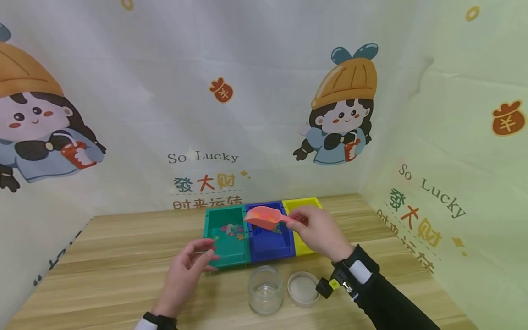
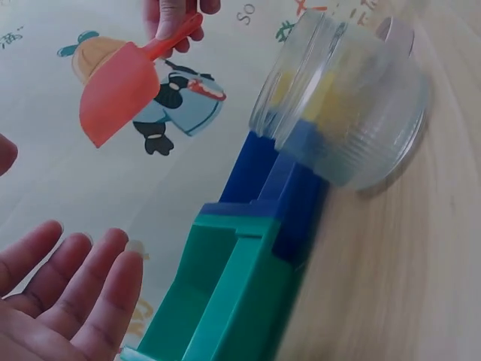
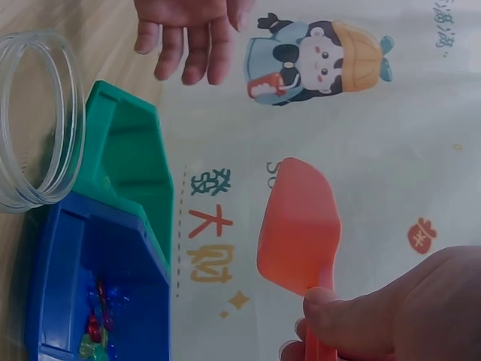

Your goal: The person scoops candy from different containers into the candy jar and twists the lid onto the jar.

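My right hand pinches the handle of a coral-pink scoop, held up over the blue bin. In the head view, small yellow-orange bits show in the scoop's bowl. Relaxed fingers and nothing in its grasp mark my left hand, near the front left corner of the green bin. Small colourful pieces lie in the green bin, and shiny coloured pieces are in the blue one. A clear glass jar stands upright and lidless in front of the bins.
Right of the jar, a round whitish lid lies on the wooden table. The yellow bin adjoins the blue one, partly behind my right hand. A printed cloth hangs behind and along the sides.
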Demonstrator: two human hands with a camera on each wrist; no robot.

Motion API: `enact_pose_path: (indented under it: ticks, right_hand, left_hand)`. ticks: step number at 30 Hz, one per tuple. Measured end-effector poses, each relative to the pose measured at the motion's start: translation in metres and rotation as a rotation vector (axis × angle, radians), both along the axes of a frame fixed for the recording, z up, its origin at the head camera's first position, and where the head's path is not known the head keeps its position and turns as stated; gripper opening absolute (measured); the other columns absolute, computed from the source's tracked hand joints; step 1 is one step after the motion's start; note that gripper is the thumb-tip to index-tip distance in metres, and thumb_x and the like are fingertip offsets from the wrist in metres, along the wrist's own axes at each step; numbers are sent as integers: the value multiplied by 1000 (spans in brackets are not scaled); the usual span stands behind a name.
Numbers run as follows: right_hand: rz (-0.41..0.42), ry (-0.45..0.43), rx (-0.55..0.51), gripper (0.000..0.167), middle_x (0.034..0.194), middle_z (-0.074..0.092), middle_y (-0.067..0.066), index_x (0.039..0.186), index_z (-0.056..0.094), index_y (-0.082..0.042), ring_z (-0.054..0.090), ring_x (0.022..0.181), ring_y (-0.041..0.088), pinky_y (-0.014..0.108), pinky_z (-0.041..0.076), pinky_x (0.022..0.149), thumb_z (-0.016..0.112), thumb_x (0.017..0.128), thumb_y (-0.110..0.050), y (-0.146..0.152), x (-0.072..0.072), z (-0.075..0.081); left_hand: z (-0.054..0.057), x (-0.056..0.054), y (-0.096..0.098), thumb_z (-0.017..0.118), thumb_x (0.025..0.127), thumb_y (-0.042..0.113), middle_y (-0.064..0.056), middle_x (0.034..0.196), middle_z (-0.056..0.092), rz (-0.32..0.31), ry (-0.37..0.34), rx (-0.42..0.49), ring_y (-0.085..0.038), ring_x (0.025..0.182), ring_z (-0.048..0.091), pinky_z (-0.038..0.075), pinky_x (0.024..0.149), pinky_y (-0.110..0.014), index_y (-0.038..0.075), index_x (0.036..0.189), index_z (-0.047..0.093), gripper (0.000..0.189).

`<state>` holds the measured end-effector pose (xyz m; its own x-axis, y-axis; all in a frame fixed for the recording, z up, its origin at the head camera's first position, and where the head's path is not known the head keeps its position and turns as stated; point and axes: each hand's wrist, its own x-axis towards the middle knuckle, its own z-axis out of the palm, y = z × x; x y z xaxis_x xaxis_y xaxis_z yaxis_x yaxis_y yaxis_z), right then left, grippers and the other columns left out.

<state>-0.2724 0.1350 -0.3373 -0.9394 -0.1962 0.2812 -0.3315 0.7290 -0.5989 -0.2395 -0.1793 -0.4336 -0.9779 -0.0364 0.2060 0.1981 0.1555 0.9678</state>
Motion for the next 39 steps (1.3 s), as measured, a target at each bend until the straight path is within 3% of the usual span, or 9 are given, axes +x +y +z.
enact_pose_path:
  ticks: [6,10,16,21,27,31,39]
  right_hand:
    - [-1,35,11,21,109,78,10,122,81,-7,64,95,23,40,60,87,76,105,-19,11,7,4]
    - [13,45,5,20,107,76,9,120,81,-7,63,93,23,37,57,84,75,105,-19,19,11,8]
    - [5,73,22,20,103,75,8,119,81,-6,60,89,23,34,52,79,77,104,-20,30,15,13]
    - [4,96,34,15,99,74,6,114,80,-7,59,87,22,34,51,77,78,103,-18,38,20,16]
    - [-7,81,44,14,102,75,5,113,80,-10,60,89,22,35,52,79,76,105,-20,46,28,20]
    - [-27,61,54,17,105,76,4,117,81,-12,60,91,22,35,52,80,76,105,-22,51,32,21]
    - [-54,52,63,19,106,76,4,119,80,-11,60,91,22,33,51,76,77,104,-22,60,38,22]
  left_hand:
    - [-4,3,13,65,111,16,-24,144,66,-79,-33,13,-12,111,76,65,91,-27,2,142,65,34]
    - [-10,4,20,68,109,18,-21,147,66,-111,-60,5,-15,118,75,63,93,-23,4,144,65,38]
    - [-19,5,28,72,107,23,-20,155,62,-201,-80,-32,-30,134,70,57,100,-16,3,152,59,51]
    - [-25,5,35,75,106,24,-26,163,53,-301,-94,-85,-42,145,60,60,110,-32,-1,158,50,64]
    - [-32,5,43,82,101,30,-27,166,49,-411,-210,-140,-50,151,51,51,120,-62,4,165,43,79]
    - [-36,5,48,88,96,33,-26,166,50,-427,-215,-199,-51,147,55,51,118,-65,8,165,44,86]
    - [-42,4,52,93,91,27,-24,161,55,-439,-214,-230,-44,140,62,55,115,-60,6,163,48,87]
